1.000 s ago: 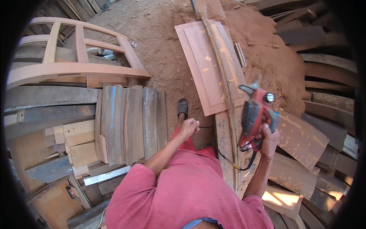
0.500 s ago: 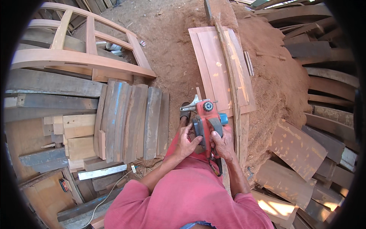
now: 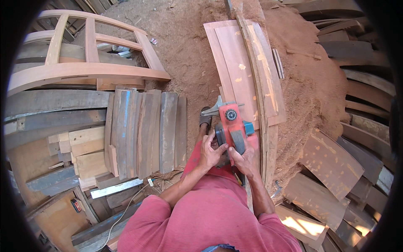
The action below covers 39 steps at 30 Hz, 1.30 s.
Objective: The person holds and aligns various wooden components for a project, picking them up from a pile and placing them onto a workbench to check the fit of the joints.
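Note:
In front of my body I hold a red electric hand planer (image 3: pixel 231 126) with a black front knob, a dark handle, a teal part on its right side and a grey metal fence at its front left. My right hand (image 3: pixel 244 159) is closed round the rear of the planer's handle. My left hand (image 3: pixel 212 150) grips the left side of the planer's body, its thumb reaching toward my right thumb. Just beyond and to the right lies a wooden panel (image 3: pixel 237 59) with yellowish filler patches, a long narrow wooden strip (image 3: pixel 255 80) running along it.
A wooden frame (image 3: pixel 92 69) rests at the far left. Stacked planks (image 3: pixel 145 130) lie left of me, with a cable (image 3: pixel 126 210) below them. Sawdust (image 3: pixel 306 92) is heaped right of the panel. More boards (image 3: pixel 331 164) are piled at the right.
The planer has tilted slightly and shifted a little to the right. My left thumb has moved closer to my right thumb. The whole view has shifted slightly.

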Motion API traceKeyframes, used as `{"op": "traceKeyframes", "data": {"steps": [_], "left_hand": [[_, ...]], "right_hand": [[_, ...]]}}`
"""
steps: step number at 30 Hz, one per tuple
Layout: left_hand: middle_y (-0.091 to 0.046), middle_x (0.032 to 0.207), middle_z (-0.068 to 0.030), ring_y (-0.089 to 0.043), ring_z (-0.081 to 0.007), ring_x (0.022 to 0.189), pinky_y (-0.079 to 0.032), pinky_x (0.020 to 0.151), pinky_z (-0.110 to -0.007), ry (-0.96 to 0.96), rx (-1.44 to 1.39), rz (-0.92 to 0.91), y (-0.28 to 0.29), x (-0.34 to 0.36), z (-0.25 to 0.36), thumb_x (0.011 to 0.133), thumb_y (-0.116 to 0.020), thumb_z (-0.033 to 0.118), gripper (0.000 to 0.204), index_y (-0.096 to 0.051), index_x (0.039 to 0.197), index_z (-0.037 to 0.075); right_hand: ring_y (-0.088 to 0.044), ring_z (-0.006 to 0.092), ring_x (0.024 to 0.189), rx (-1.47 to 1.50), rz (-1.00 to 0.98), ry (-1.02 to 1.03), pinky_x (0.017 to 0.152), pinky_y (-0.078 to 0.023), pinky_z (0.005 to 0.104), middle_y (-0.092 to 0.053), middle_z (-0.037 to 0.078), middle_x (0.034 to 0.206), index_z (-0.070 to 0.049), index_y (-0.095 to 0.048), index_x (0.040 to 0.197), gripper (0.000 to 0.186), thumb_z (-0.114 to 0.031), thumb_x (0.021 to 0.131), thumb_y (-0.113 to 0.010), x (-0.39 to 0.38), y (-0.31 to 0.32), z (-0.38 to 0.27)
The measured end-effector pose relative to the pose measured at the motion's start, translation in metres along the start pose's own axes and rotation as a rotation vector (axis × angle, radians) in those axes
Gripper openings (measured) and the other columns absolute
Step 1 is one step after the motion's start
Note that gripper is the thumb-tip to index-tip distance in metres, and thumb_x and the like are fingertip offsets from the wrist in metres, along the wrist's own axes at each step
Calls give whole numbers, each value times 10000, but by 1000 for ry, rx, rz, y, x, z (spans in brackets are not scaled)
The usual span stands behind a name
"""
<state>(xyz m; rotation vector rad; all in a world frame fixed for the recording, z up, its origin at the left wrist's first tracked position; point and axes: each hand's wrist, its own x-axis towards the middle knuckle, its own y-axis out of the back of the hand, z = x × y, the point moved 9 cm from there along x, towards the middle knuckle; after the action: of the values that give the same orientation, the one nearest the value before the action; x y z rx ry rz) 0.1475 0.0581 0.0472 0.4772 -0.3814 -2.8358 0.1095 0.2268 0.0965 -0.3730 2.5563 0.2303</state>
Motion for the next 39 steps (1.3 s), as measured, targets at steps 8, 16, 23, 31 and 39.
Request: {"op": "traceKeyframes", "data": {"steps": [8, 16, 23, 31, 39], "left_hand": [[-583, 1144, -85, -663, -191, 1068, -553, 918, -324, -19, -94, -33, 6, 32, -8, 865, -854, 167, 782, -467, 1524, 3], [-594, 1098, -125, -665, -213, 1016, -561, 898, -332, 0, -221, 22, 19, 60, 6, 818, -894, 218, 770, -537, 1448, -43], [-594, 1098, -116, -662, -205, 1015, -551, 885, -325, -41, -136, 29, 29, 94, 7, 812, -900, 217, 767, -545, 1444, -33], [-613, 1168, -75, -676, -189, 1079, -550, 922, -323, -47, -127, 5, 39, 126, 14, 853, -870, 210, 720, -550, 1461, -5], [-621, 1027, -95, -683, -199, 959, -566, 840, -333, -98, -133, 56, 54, 161, 38, 801, -907, 345, 722, -626, 1388, 33]], "right_hand": [[-566, 128, 731, -18, 7, 75, 654, -488, 328, -616, 45, 815, -13, -640, 1020, 257, -218, 907, -746, 27, -15, -14], [-598, 170, 747, -65, 26, 138, 675, -505, 356, -652, 112, 829, 2, -630, 1009, 289, -236, 898, -753, 53, -18, -38], [-608, 170, 763, -195, 42, 204, 701, -520, 355, -673, 116, 851, 11, -654, 1039, 311, -250, 906, -755, 77, -23, -79], [-627, 160, 795, -152, 22, 208, 715, -529, 350, -689, 116, 886, 16, -660, 1062, 317, -249, 916, -755, 106, -31, -95], [-668, 194, 825, -137, 30, 313, 748, -546, 363, -705, 140, 918, 27, -666, 1105, 341, -246, 916, -748, 136, -38, -123]]}}
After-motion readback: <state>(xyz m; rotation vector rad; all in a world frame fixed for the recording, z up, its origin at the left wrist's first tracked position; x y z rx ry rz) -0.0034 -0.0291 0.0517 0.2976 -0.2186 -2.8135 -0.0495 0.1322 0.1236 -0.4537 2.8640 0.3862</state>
